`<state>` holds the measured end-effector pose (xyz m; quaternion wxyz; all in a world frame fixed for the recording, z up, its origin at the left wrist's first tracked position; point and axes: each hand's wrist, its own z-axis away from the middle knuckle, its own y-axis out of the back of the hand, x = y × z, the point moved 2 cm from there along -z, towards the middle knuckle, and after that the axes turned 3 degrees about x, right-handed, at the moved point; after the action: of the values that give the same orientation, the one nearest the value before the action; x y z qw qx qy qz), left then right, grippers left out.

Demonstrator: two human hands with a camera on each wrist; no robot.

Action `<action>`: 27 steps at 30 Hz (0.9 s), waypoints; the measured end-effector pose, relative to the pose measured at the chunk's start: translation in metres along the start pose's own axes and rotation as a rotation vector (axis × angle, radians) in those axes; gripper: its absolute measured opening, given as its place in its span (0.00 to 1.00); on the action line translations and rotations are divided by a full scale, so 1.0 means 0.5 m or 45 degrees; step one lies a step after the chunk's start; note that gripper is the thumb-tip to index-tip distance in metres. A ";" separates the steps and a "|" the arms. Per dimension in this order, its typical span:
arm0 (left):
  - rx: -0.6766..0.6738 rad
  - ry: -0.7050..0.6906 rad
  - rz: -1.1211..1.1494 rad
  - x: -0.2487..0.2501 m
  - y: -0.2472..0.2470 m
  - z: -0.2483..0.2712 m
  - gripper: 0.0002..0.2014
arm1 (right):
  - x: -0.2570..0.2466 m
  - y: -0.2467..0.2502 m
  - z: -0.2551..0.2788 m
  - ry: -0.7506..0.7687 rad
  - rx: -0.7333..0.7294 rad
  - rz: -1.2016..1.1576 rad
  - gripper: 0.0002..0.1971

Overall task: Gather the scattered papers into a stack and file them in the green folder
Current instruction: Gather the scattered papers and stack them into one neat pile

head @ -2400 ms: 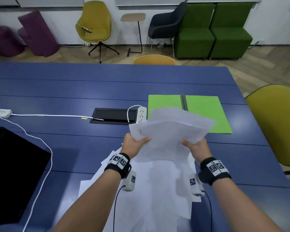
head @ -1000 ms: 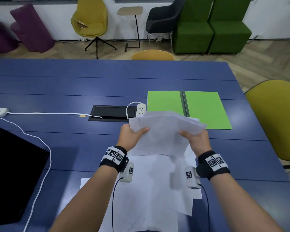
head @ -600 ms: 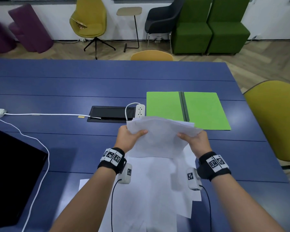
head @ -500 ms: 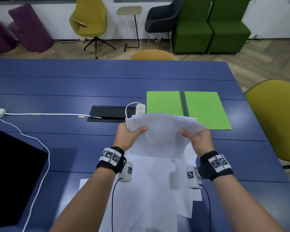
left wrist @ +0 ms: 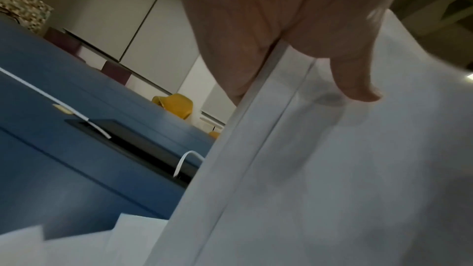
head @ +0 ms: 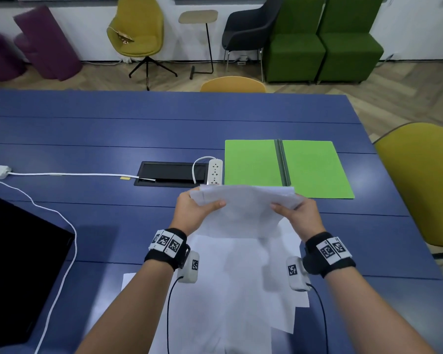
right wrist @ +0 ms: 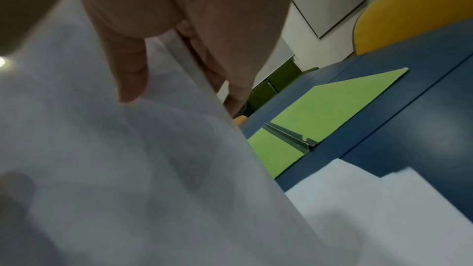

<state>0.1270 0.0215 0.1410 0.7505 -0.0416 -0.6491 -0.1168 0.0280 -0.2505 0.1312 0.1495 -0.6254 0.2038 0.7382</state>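
I hold a loose stack of white papers upright above the blue table. My left hand grips its left edge, thumb in front. My right hand grips the right edge the same way. The wrist views show each thumb pressed on the sheets with the fingers behind. More white sheets lie spread on the table under my wrists. The green folder lies open and flat just beyond the stack, to the right; its spine shows in the right wrist view.
A white power strip and a black cable hatch sit left of the folder. A white cord runs to another strip at the far left. A black panel covers the near left. A yellow chair stands at the table's right edge.
The sheets in my hands have been drawn together from a fanned, uneven bunch into a squarer stack, and lowered slightly. Both hands keep their grip on the edges.
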 end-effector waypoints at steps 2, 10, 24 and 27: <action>0.009 0.045 -0.052 -0.019 -0.002 0.004 0.15 | 0.003 0.001 0.002 -0.003 -0.019 0.091 0.11; 0.066 -0.059 -0.373 0.032 -0.009 -0.041 0.16 | -0.135 0.006 -0.022 0.382 -0.054 0.482 0.09; 0.072 -0.639 -0.732 0.109 -0.044 -0.072 0.19 | -0.147 -0.022 -0.042 0.508 -0.105 0.820 0.08; 0.402 -0.348 -0.417 0.048 0.016 -0.072 0.39 | -0.120 0.020 -0.039 0.212 0.064 0.419 0.10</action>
<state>0.1667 0.0187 0.1596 0.6243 0.1662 -0.7526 -0.1274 0.0503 -0.2668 0.1889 0.0249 -0.6386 0.3336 0.6930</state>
